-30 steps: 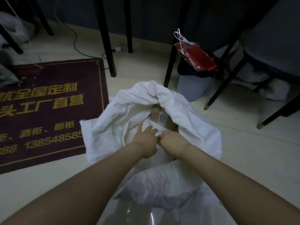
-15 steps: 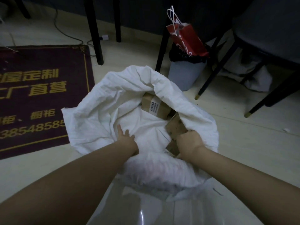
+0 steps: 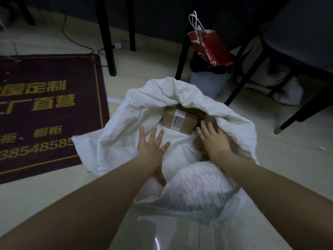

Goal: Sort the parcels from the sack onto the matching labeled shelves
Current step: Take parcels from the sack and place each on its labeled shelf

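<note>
Dim room, pale glossy floor point(image 3: 270, 159) with a light reflection near the bottom edge. White sack point(image 3: 126, 127) sits open on the floor, mouth toward the camera. Left hand point(image 3: 153, 147) lies flat on the white fabric inside the sack, fingers spread, grip open and holding nothing. Right hand point(image 3: 212, 139) is also spread, grip open, palm down over a brown parcel edge point(image 3: 198, 141) mostly hidden under it; contact unclear. Just beyond both hands, between their fingertips, a cardboard parcel point(image 3: 180, 120) with a white printed label lies deep in the sack mouth. Left of the left hand, well apart, a dark red floor mat point(image 3: 45, 114) with gold characters and digits. Beyond the right hand, a grey bin point(image 3: 207, 83) with a black liner holds a red paper bag point(image 3: 210, 49) with white handles. Black furniture legs point(image 3: 108, 42) stand beyond the sack; a cable point(image 3: 77, 40) runs along the floor by the dark wall. Chair with dark seat point(image 3: 297, 33) at far right.
</note>
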